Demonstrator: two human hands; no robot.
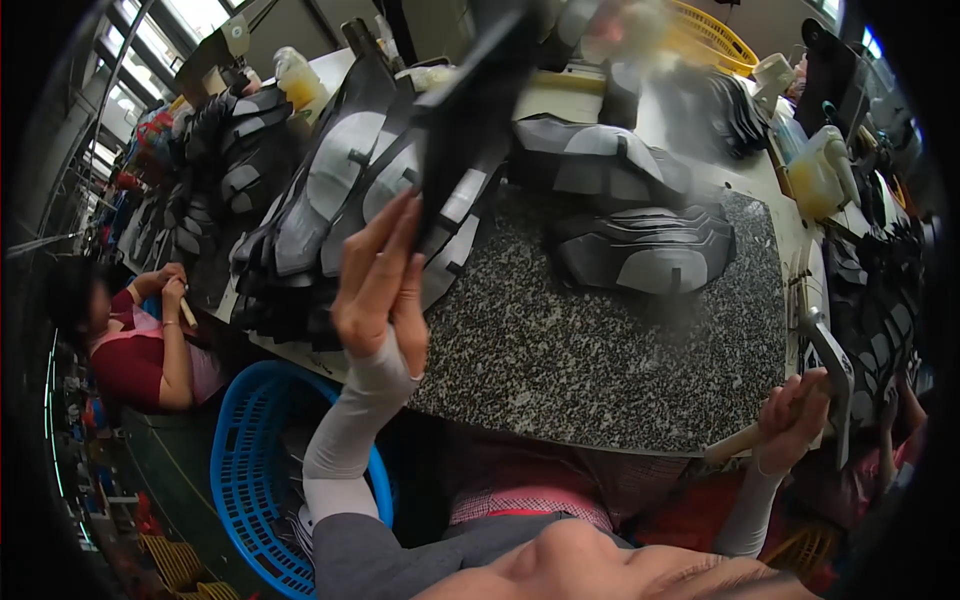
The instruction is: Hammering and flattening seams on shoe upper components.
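Observation:
My left hand (385, 290), raised at the left of the stone slab (580, 370), has its fingers closed along the lower edge of a dark flat piece (455, 150), which looks like a shoe upper and is blurred by motion. Beyond the slab's right edge, my right hand (793, 415) grips a hammer (835, 370) with a metal head and a pale wooden handle. On the slab, away from both hands, lies a small stack of black and grey shoe uppers (645, 250). Another stack of uppers (590, 160) sits just behind it.
Piled shoe uppers (340, 180) cover the table at the left. A blue plastic basket (235, 440) stands below the left edge. Yellowish plastic bottles (815, 180) are at the right, and a yellow basket (715, 35) at the back. A co-worker (150, 340) sits at the left.

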